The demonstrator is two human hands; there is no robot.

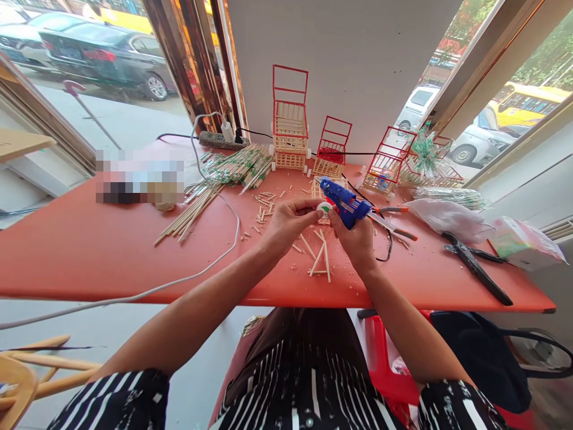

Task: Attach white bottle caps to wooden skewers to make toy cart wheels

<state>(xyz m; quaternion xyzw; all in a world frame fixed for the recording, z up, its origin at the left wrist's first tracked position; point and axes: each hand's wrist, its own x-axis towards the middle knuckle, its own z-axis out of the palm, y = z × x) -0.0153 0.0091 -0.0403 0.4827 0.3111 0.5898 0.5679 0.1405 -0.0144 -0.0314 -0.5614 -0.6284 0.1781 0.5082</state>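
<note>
Over the middle of the orange-red table (201, 275), my left hand (289, 222) pinches a small white round cap (324, 209) with a green mark. My right hand (357, 243) is wrapped round a blue hot glue gun (341, 200), its nozzle pointing up and left, and its fingertips also reach the cap's right edge. A clear glue stick (385, 223) sticks out behind the gun. Below my hands lie short cut wooden sticks (319, 257). Just beyond them is a small frame of pale sticks (317, 188), partly hidden by the gun.
Small stick-built carts with red frames, one tall (290, 119), stand along the back wall. Left are bundled wrapped chopsticks (242, 167), loose chopsticks (190, 215), a power strip (219, 140) and a white cable (197, 276). Orange-handled pliers (396, 209) and a black-handled cutter (478, 272) lie right.
</note>
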